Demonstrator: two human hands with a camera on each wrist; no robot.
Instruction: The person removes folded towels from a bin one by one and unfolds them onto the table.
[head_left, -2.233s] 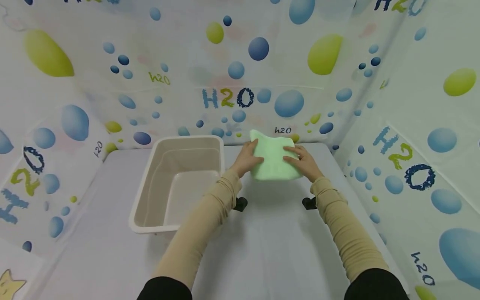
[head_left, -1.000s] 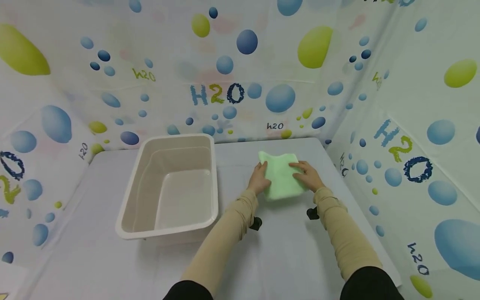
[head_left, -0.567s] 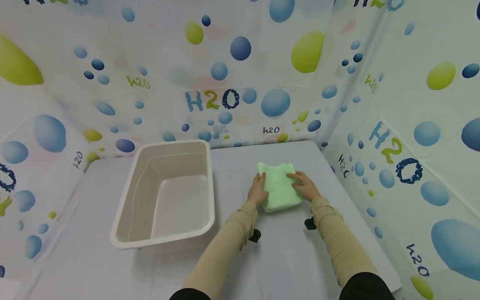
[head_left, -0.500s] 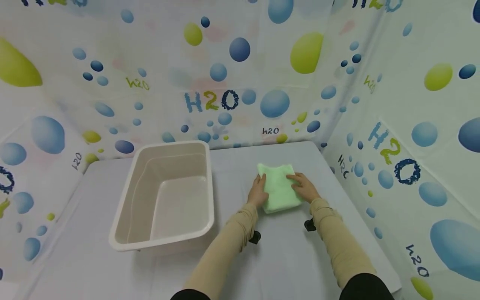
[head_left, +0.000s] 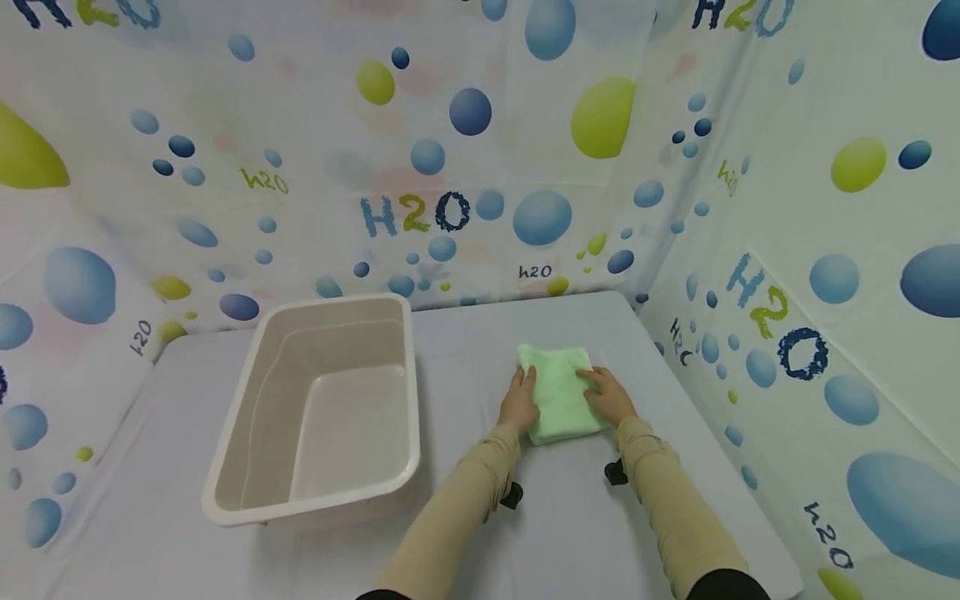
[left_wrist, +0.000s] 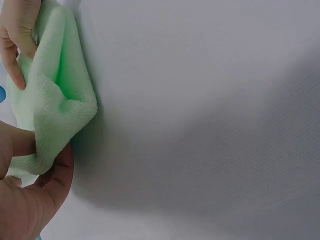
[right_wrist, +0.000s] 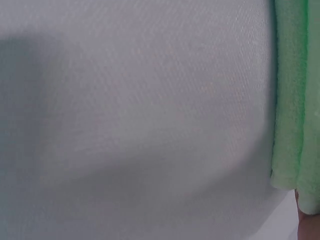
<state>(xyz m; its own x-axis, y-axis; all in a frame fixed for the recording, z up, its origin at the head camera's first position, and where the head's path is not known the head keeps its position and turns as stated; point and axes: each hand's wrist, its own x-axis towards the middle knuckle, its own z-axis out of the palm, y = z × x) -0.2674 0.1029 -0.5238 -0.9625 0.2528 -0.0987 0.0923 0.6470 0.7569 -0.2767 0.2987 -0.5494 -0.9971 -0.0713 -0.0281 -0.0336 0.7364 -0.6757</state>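
Observation:
A folded mint-green towel lies on the white table, right of the beige basin. My left hand grips its left edge. The left wrist view shows that hand pinching the towel between the thumb on one side and fingers on the other. At the towel's right edge, my right hand holds on, thumb and fingertips over the upper face. Several soft layers show along the near edge in the right wrist view, where the towel hides most of the right hand.
The beige plastic basin stands on the table's left side, with nothing seen inside. Patterned sheets with drops and "H2O" lettering hang behind and on both sides. White cloth covers the table.
Both hands have brought the towel down and nearer, from raised above the far part of the table to the tabletop. The head view has turned slightly right. Both hands keep their hold.

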